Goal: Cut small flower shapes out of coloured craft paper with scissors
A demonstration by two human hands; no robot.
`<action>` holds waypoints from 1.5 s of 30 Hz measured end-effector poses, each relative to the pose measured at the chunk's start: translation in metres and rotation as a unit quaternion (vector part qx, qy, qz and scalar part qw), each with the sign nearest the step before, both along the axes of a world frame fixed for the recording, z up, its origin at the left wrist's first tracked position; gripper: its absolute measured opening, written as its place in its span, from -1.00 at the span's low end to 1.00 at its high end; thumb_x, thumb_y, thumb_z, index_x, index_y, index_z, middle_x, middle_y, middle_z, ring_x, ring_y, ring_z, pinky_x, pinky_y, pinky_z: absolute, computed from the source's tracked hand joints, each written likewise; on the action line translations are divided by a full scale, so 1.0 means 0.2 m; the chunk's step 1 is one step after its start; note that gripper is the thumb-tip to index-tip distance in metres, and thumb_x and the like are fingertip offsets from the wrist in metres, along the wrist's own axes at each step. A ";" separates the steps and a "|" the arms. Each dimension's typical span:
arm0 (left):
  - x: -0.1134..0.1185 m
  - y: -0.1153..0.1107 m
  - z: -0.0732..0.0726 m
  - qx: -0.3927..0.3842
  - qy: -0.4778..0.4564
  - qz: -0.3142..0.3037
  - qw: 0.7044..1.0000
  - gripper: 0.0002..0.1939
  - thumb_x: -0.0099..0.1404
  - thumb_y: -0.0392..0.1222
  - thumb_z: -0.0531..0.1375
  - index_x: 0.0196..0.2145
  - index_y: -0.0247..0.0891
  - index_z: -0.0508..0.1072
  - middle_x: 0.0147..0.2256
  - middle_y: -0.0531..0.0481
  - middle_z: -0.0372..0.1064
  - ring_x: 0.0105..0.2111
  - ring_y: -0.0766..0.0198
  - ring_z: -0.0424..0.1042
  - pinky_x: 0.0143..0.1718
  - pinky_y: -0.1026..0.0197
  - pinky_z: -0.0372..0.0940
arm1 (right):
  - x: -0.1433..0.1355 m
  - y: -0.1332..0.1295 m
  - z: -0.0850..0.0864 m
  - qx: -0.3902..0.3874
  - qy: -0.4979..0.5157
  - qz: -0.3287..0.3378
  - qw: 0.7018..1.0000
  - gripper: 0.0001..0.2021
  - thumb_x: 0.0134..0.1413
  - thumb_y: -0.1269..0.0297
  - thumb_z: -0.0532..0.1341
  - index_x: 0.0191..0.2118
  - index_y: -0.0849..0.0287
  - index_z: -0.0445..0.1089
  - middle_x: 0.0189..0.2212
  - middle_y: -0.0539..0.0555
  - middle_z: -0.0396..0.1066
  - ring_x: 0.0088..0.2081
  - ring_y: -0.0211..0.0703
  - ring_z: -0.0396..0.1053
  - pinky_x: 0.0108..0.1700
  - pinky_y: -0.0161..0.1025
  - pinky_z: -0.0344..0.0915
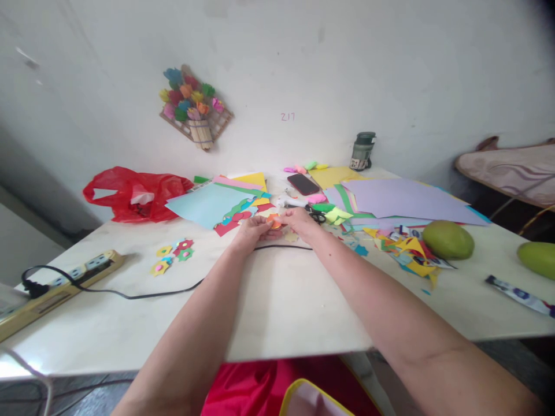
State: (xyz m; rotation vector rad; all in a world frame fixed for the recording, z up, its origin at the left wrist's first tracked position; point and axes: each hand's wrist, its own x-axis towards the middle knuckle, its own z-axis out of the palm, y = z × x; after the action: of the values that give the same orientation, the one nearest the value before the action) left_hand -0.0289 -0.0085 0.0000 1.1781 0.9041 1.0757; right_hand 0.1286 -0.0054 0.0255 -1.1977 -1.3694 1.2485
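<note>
Currently, both bare hands meet over the middle of the white table (pixel 277 300), near its far side. The left hand (pixel 251 232) grasps a small orange paper piece (pixel 274 219) between thumb and fingers. The right hand (pixel 300 222) has its fingertips gathered at the right edge of the same piece; whether they pinch it or merely touch it, I cannot tell. The piece is held just above the tabletop, between the two hands.

Just beyond the right hand, the black-handled scissors (pixel 319 218) lie partly hidden. Farther back rests a dark-screened phone (pixel 303 184). Left of the left forearm, paper flowers (pixel 168 260) in yellow, red, green and blue lie grouped. Behind them stands a crumpled red plastic bag (pixel 154 199), with a light blue sheet (pixel 208 205) to its right.

On the right side, a large lilac sheet (pixel 390 197) tops other coloured sheets. Nearer the table's front, paper scraps (pixel 411 254) are heaped beside a green mango (pixel 448 240). At far left, a black plug (pixel 35 288) sits at the beige power strip (pixel 65 286); its black cord (pixel 151 296) crosses the tabletop toward the forearms.
</note>
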 end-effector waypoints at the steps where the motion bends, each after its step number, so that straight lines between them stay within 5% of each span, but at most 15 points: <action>1: 0.00 0.00 0.00 0.000 0.000 0.001 1.000 -0.68 0.03 -0.17 0.38 -0.43 -0.33 0.29 -0.49 -0.11 0.50 -0.41 0.14 0.55 -0.26 0.11 0.44 | 0.00 0.00 0.00 -0.001 -0.002 -0.004 1.000 -0.88 -0.20 0.37 0.28 -0.60 0.25 0.34 -0.65 -0.03 0.33 -0.61 -0.38 0.15 -0.54 -0.36 0.09; 16: 0.00 -0.02 0.02 -0.008 0.003 -0.002 1.000 -0.71 0.05 -0.20 0.36 -0.40 -0.35 0.32 -0.46 -0.13 0.50 -0.40 0.16 0.55 -0.26 0.14 0.44 | 0.00 0.05 -0.06 0.036 -0.026 -0.020 0.999 -0.83 -0.28 0.29 0.31 -0.61 0.22 0.32 -0.68 -0.09 0.24 -0.60 -0.37 0.07 -0.54 -0.35 0.02; 24: 0.00 -0.01 0.01 0.003 0.003 0.009 1.000 -0.68 0.02 -0.16 0.38 -0.43 -0.33 0.31 -0.46 -0.11 0.50 -0.41 0.17 0.54 -0.29 0.17 0.42 | 0.01 0.03 -0.02 -0.004 0.047 0.003 0.999 -0.68 0.05 0.07 0.16 -0.52 0.23 0.41 -0.51 0.13 0.45 -0.48 -0.21 0.34 -0.58 -0.34 0.04; 33: -0.01 -0.01 0.01 -0.003 0.003 -0.002 1.000 -0.69 0.02 -0.17 0.38 -0.42 -0.33 0.32 -0.45 -0.11 0.51 -0.42 0.17 0.54 -0.34 0.20 0.42 | 0.01 0.01 0.01 -0.013 0.037 -0.041 0.998 -0.82 0.02 0.33 0.17 -0.54 0.24 0.38 -0.58 0.06 0.41 -0.53 -0.29 0.31 -0.53 -0.36 0.14; 45: -0.01 -0.01 0.01 0.004 0.010 0.006 1.000 -0.73 0.03 -0.19 0.36 -0.44 -0.33 0.34 -0.47 -0.10 0.50 -0.46 0.22 0.53 -0.36 0.24 0.41 | 0.02 0.08 -0.06 0.053 -0.044 -0.054 0.996 -0.80 0.02 0.28 0.17 -0.55 0.23 0.35 -0.68 -0.02 0.33 -0.70 -0.39 0.11 -0.61 -0.36 0.04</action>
State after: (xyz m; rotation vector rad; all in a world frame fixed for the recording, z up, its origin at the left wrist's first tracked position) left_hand -0.0303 -0.0102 0.0022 1.1919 0.9243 1.0800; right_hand 0.1320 0.0107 0.0136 -1.2473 -1.3978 1.0455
